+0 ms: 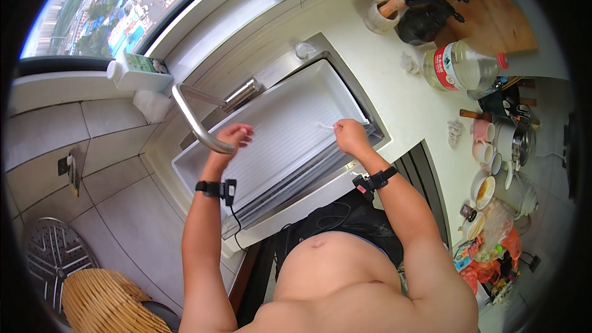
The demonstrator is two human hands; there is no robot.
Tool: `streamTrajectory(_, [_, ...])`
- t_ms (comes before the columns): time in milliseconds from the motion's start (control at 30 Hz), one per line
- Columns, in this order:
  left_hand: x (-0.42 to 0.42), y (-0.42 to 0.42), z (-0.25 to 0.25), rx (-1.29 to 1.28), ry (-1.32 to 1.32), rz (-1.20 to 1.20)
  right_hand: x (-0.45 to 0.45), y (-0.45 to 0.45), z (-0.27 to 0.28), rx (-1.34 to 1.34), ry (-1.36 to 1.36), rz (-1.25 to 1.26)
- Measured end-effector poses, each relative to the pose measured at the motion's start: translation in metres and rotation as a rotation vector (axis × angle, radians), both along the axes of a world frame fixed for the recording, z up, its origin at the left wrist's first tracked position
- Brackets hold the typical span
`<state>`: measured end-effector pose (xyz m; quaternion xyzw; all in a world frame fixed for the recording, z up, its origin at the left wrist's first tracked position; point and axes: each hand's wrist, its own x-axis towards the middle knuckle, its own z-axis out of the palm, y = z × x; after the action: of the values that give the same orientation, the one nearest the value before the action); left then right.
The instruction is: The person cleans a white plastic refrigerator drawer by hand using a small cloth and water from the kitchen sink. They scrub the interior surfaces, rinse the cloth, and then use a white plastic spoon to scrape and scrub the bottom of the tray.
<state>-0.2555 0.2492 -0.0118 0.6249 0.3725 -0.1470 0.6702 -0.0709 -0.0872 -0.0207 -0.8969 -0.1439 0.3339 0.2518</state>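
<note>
A large white and clear plastic drawer-like bin (296, 115) lies slanted across the sink, its ribbed inside facing up. My right hand (352, 138) is closed over its right end, with a small thin white piece (326, 126) sticking out from the fingertips; what it is cannot be made out. My left hand (233, 138) hovers over the bin's left part, just behind the end of the metal faucet (194, 118). Its fingers are loosely curled, slightly apart, and nothing shows in them. Both wrists wear black straps with small devices.
Along the right counter (388, 88) stand a large oil bottle (460, 65), a black spray bottle (423, 18), a mortar with pestle (383, 15) and several cups (484, 141). A white jug (138, 71) sits by the window. At lower left are a woven bamboo item (106, 303) and a perforated metal disc (58, 259).
</note>
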Motion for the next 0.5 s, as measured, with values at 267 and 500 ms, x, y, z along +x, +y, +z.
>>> streamTrajectory(267, [0.113, -0.092, 0.002, 0.692, -0.278, -0.292, 0.047, -0.005, -0.007, 0.330, 0.202, -0.570])
streamTrajectory(500, [0.191, -0.100, 0.038, 0.685, -0.228, -0.248, 0.048, 0.020, -0.063, 0.076, -0.299, -0.094])
